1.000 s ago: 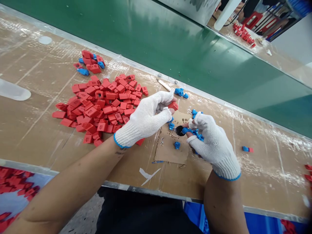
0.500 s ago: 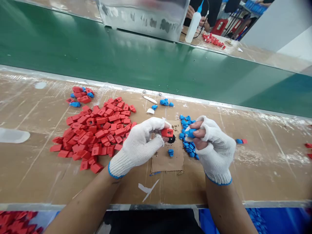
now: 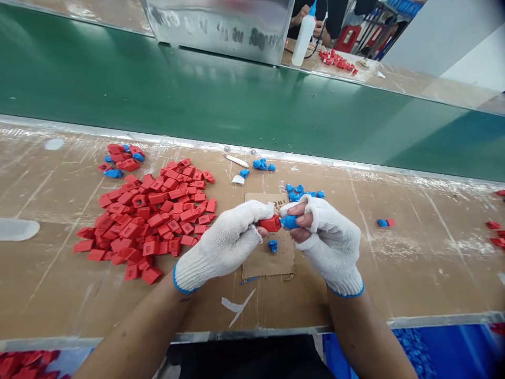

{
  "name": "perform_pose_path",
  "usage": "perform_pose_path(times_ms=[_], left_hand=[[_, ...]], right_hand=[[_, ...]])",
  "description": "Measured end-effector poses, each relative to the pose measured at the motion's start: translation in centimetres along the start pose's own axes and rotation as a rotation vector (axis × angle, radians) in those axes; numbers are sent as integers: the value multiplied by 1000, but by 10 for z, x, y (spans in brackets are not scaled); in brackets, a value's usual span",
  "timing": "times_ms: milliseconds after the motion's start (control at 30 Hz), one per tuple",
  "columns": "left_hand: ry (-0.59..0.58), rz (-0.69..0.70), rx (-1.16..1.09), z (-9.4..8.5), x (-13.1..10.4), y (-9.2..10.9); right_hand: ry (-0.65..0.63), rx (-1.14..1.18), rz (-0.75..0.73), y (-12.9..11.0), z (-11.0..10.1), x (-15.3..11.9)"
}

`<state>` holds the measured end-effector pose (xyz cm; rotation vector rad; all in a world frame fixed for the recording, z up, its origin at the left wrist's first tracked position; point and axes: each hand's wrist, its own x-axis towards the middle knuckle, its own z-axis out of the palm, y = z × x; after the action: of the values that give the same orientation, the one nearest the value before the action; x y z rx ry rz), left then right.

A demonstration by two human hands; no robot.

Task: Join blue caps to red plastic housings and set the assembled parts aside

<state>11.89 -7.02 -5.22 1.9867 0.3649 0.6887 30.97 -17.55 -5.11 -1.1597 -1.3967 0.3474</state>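
Note:
My left hand [image 3: 226,239], in a white glove with bare fingertips, pinches a red block [image 3: 270,224]. In my right hand [image 3: 329,237], gloved the same way, is a blue piece [image 3: 289,222]. The blue piece's end meets the red block's right end above a cardboard pad [image 3: 268,263]. One small blue piece [image 3: 273,246] lies on the pad. Left of my hands spreads a large pile of red blocks [image 3: 158,205]. Several blue pieces [image 3: 300,192] lie behind my right hand, which partly hides them.
A joined blue and red piece [image 3: 385,223] lies to the right. A small red and blue group [image 3: 122,158] sits back left. Beyond the green strip [image 3: 221,105] stand a metal box [image 3: 221,31] and a white bottle [image 3: 304,37]; another person's hands show there.
My right hand has moved left, bringing the blue piece against the red block. The red block has turned so its open end no longer shows. The whole view has shifted slightly.

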Motion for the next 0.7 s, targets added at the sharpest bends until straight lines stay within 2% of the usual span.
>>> perform_pose_path(times_ms=[267, 333, 433, 567, 700], left_hand=[[-54, -7, 46, 1, -2, 1], [-76, -26, -10, 0, -2, 3], [-68, -68, -208, 2, -2, 7], [-45, -197, -486, 16, -3, 11], [47, -314, -513, 39, -8, 10]], right_hand=[[-168, -108, -69, -2, -4, 9], [-185, -66, -87, -3, -6, 10], [-200, 19, -81, -7, -7, 10], [-163, 114, -34, -13, 3, 4], [-138, 275, 61, -14, 23, -9]])
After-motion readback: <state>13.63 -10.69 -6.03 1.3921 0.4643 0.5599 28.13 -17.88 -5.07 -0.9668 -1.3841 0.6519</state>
